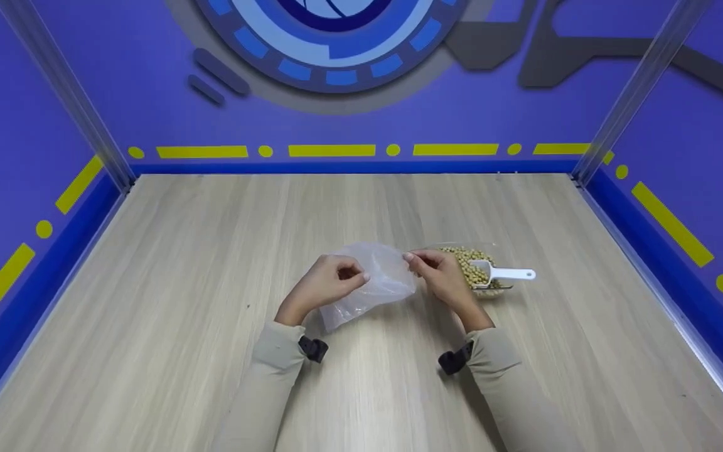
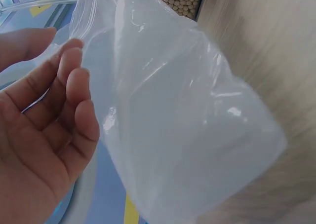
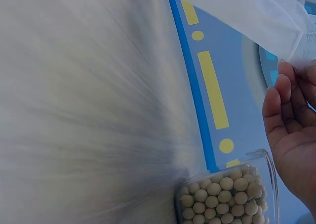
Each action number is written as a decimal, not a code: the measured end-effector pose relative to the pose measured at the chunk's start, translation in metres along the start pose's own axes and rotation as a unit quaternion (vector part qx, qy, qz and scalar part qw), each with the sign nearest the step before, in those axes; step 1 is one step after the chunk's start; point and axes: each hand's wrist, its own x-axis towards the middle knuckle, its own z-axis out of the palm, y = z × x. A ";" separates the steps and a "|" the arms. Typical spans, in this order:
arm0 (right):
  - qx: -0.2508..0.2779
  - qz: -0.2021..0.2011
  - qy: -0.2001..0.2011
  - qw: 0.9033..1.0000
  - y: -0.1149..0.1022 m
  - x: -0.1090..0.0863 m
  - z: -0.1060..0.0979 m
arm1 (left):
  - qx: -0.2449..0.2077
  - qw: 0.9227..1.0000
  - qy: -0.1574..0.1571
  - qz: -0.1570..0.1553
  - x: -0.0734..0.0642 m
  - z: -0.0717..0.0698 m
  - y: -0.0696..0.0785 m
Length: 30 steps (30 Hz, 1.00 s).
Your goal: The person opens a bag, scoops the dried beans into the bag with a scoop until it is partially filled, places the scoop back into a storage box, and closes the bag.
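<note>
A translucent plastic zip bag [image 1: 388, 281] hangs between the two hands above the table, its lower part slanting down to the left. My left hand [image 1: 330, 279] has its thumb and forefinger at the bag's upper edge and pinches the film there; its other fingers are curled in the left wrist view. With thumb and fingertips my right hand [image 1: 442, 276] pinches the opposite upper corner. In the left wrist view the bag [image 2: 173, 120] looks flat and creased, with nothing visible inside.
Just beyond the right hand stands a clear container [image 3: 272, 184] of round beige beans [image 3: 224, 199]. A white scoop [image 1: 509, 274] lies in the beans, its handle jutting out to the right. Blue panels [image 1: 349, 129] border the wooden table [image 1: 211, 251] at the back and sides.
</note>
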 end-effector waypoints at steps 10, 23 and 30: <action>-0.005 0.013 -0.024 1.000 -0.034 -0.014 -0.004 | 0.017 0.994 0.108 0.013 0.008 0.002 0.004; 0.003 -0.003 -0.045 0.999 0.001 -0.001 -0.001 | 0.064 0.995 0.047 0.057 0.020 0.004 0.012; 0.014 0.010 -0.053 0.998 0.000 0.000 -0.001 | 0.068 0.996 -0.009 0.055 0.022 0.004 0.015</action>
